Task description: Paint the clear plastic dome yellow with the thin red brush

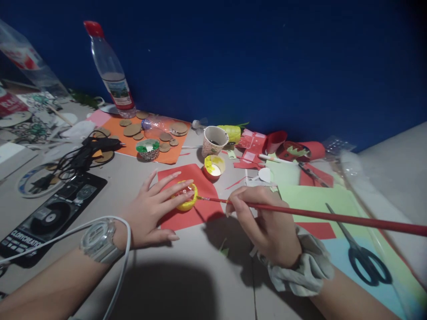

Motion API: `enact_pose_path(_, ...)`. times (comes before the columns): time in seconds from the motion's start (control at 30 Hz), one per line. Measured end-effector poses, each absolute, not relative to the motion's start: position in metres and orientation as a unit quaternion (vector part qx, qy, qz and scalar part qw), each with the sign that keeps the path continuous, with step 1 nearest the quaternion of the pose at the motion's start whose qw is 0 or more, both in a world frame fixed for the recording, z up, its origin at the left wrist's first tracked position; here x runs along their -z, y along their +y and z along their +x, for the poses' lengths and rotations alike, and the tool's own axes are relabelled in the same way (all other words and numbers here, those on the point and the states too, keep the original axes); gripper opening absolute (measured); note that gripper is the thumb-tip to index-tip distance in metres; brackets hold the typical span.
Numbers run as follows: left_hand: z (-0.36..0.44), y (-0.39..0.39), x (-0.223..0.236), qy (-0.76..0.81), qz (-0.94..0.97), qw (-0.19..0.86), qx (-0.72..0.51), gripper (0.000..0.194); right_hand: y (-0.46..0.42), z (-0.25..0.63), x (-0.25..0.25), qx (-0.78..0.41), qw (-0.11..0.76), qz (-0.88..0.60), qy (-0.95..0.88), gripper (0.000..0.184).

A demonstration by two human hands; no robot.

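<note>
Paintbrush point(310, 214) in our right hand point(263, 226): we pinch its long red handle between closed fingers, and the shaft runs off toward 3 o'clock while the tip meets the yellow cap point(185, 196). That cap sits on a red paper sheet point(200, 213) at the centre of the table point(187, 284). Our left hand point(153, 213) lies flat and open, 2 fingertips pressing on the cap. At 12 o'clock from the cap stands a small dish of yellow paint point(214, 166), a paper cup point(214, 140) beyond it. Scissors point(362, 251) lie at 4 o'clock.
</note>
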State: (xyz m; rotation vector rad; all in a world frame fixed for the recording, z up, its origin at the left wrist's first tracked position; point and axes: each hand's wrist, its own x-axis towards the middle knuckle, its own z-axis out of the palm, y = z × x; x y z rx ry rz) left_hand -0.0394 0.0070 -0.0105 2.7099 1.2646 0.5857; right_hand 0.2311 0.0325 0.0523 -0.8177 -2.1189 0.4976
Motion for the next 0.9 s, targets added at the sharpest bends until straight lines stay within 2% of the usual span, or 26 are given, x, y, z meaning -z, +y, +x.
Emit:
enact_pose_path(0.2, -0.043, 0.007, 0.01, 0.399, 0.895, 0.064, -0.186, 0.085, 0.034, 0.231, -0.052, -0.203, 0.384, -0.294, -0.851, 0.012)
enact_pose_path(0.3, -0.044, 0.008, 0.01, 0.398, 0.896, 0.064, -0.186, 0.084, 0.034, 0.232, -0.05, -0.213, 0.398, -0.328, -0.83, 0.013)
enact_pose_path(0.57, -0.042, 0.007, 0.009, 0.401, 0.896, 0.04, -0.186, 0.086, 0.039, 0.229, -0.037, -0.331, 0.454, -0.401, -0.723, 0.017)
enact_pose_path(0.67, -0.042, 0.008, 0.009, 0.395, 0.898, 0.041, -0.188, 0.086, 0.039, 0.226, -0.039, -0.363, 0.443, -0.399, -0.716, 0.021)
enact_pose_path(0.9, -0.043, 0.008, 0.01, 0.389, 0.9, 0.039, -0.195, 0.086, 0.032, 0.223, -0.047, -0.355, 0.418, -0.381, -0.744, 0.022)
